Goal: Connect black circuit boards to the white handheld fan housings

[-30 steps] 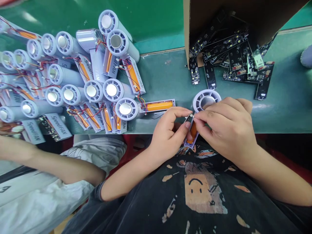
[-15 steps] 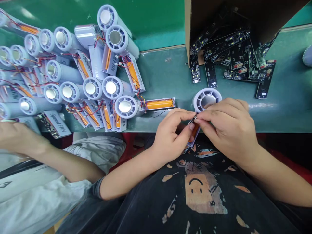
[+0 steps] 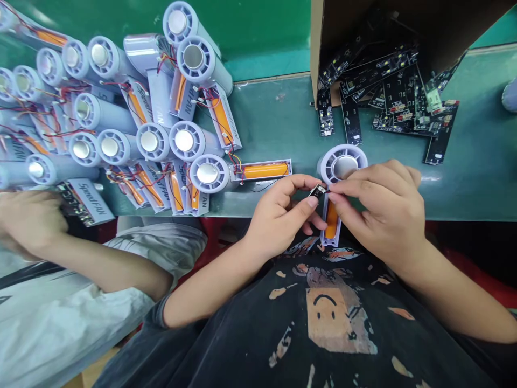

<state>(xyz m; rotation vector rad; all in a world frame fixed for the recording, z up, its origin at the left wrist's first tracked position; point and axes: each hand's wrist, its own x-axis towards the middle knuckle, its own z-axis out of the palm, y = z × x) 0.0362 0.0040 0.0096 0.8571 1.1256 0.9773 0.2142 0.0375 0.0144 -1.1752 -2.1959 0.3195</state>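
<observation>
Head view, inspection at this moment: the person's hands are close together at the near edge of the worktop [image 3: 278,118], not touching each other. The left hand [image 3: 280,218] pinches a small black component [image 3: 318,190] between thumb and forefinger. Fingertips of the right hand [image 3: 382,213] are closed on the upper end of a grey fan housing [image 3: 330,242], immediately right of the component. An orange battery [image 3: 331,220] lies in that housing, which extends from between the hands toward the person's dark printed T-shirt [image 3: 331,323]. A white vented fan head [image 3: 342,164] sits just beyond the right hand, touching its fingers. Further from the left hand, a wired fan unit [image 3: 260,171] lies on the worktop, with many more fan units [image 3: 149,141] massed beyond it. Black circuit boards [image 3: 398,97] lie past the right hand, spilling from a cardboard box [image 3: 317,54]. Far to the left of the person's left hand, a co-worker's hand [image 3: 30,221] is beside a housing labelled "Speed FAN" [image 3: 91,202], and is slightly blurred.
</observation>
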